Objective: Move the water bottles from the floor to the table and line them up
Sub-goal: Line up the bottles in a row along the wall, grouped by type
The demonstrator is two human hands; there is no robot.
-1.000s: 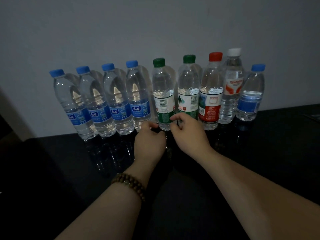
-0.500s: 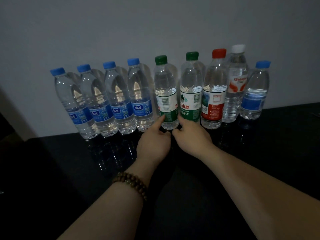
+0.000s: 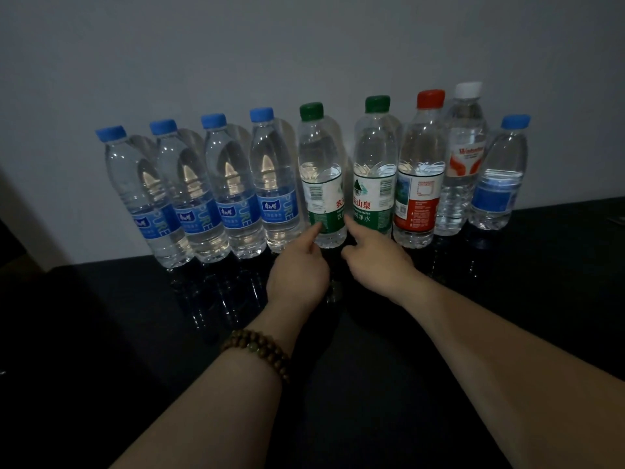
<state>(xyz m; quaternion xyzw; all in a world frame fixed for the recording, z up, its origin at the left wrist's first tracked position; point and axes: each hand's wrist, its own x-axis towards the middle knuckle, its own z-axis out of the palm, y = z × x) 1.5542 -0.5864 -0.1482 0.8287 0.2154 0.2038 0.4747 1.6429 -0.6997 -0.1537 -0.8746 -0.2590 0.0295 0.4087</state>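
Water bottles are standing in a row on the black bench (image 3: 507,282) against the wall. Left hand (image 3: 297,275) and right hand (image 3: 375,262), gripping nothing, are each prodding a green-capped bottle (image 3: 323,184) with one fingertip; over-pushing risks toppling neighbours.

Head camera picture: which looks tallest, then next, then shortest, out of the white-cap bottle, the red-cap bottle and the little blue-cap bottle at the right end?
1. White-cap bottle and red-cap bottle: too alike to rank; the red-cap one stands nearer.
2. Right-end blue-cap bottle: clearly shortest.
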